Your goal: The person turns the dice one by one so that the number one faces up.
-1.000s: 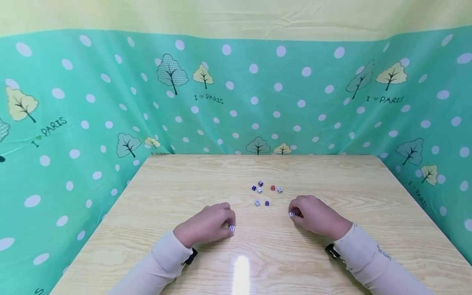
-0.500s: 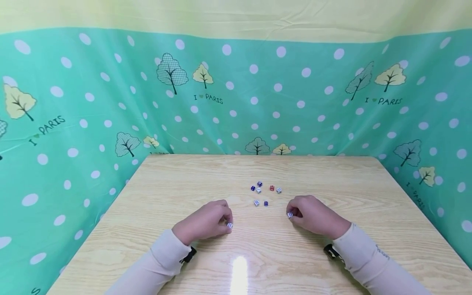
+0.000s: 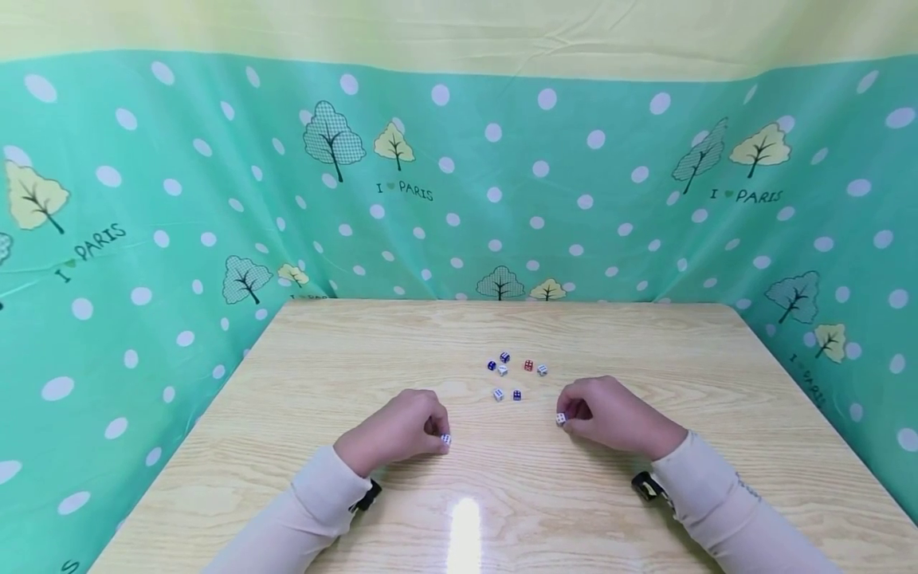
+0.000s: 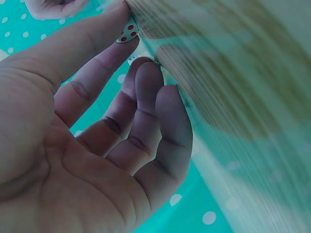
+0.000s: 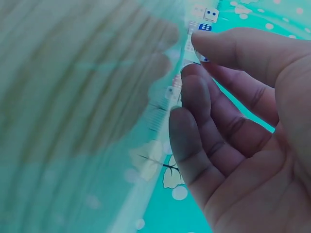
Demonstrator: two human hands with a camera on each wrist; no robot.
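Low over the wooden table (image 3: 344,343), my left hand (image 3: 398,426) pinches a white die (image 3: 446,439) between thumb and forefinger. In the left wrist view this die (image 4: 128,33) shows red pips on one face. My right hand (image 3: 610,414), further right, pinches another white die (image 3: 561,418) the same way; the right wrist view mostly hides it behind the thumb. Between and beyond the hands lie a red die (image 3: 528,365), blue dice, one nearest me (image 3: 517,395), and white dice, among them a near one (image 3: 498,395) and a far right one (image 3: 542,370).
A green dotted curtain (image 3: 459,215) with printed trees encloses the table at the back and sides. Black bands (image 3: 649,486) show at both sleeve cuffs. A bright light reflection (image 3: 464,534) lies on the near tabletop.
The die in my right hand has turned and shows a different face. My left hand has shifted slightly left and away from me with its die. The dice on the table stay put.
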